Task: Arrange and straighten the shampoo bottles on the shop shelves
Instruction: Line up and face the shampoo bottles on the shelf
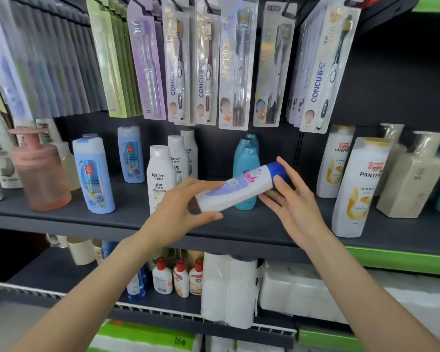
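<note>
Left hand (186, 207) grips the base of a white blue-capped shampoo bottle (239, 186), fingers curled round it. Right hand (292, 199) touches the cap end with straight, spread fingers. Bottle lies near-horizontal, off the shelf (239, 224), cap toward 2 o'clock. Teal bottles (244, 158) at 12, Racien bottles (160, 174) at 9 and Pantene bottles (358, 186) at 3 stand upright. Judgement: this bottle remains unplaced; work is partway.

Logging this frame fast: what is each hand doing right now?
Left hand: grips the base of the white bottle.
Right hand: fingers straight, touching its blue cap.
</note>
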The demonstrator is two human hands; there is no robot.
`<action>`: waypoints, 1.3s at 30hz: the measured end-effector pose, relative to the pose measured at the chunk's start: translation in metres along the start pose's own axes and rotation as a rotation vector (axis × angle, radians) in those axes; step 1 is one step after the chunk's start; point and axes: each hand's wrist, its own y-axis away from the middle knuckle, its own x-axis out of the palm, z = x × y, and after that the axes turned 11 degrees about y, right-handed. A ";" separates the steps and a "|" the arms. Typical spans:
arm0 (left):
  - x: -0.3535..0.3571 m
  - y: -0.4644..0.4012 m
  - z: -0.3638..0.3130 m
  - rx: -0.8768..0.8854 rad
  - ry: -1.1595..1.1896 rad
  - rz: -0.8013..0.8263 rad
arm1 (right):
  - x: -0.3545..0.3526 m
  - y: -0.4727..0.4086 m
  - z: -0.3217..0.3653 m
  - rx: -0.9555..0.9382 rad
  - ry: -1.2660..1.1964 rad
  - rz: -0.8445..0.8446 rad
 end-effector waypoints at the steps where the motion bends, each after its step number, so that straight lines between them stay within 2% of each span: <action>1: 0.001 0.000 -0.003 -0.036 0.088 0.018 | 0.000 0.000 0.000 0.000 -0.013 0.005; 5: 0.005 0.000 -0.013 -0.199 0.512 0.085 | 0.000 -0.001 0.004 0.007 -0.071 0.051; 7: 0.005 -0.001 -0.015 -0.258 0.590 0.086 | 0.001 -0.001 0.006 -0.015 -0.042 0.048; 11: 0.006 -0.003 -0.015 -0.248 0.483 0.154 | 0.007 -0.003 0.011 -0.040 0.069 -0.070; 14: 0.008 -0.009 -0.015 -0.206 0.313 0.158 | 0.010 -0.007 0.015 -0.060 0.106 -0.135; 20: 0.021 -0.034 -0.028 -0.090 0.115 0.086 | 0.019 -0.009 0.024 -0.133 0.287 -0.100; 25: 0.024 -0.053 -0.031 0.027 0.076 0.007 | 0.018 -0.015 0.033 -0.154 0.454 -0.050; 32: 0.033 -0.064 -0.016 -0.015 0.145 -0.019 | 0.013 -0.027 0.031 -0.164 0.566 0.010; 39: 0.046 -0.066 0.002 -0.060 0.258 -0.081 | 0.017 -0.042 0.020 -0.222 0.681 -0.081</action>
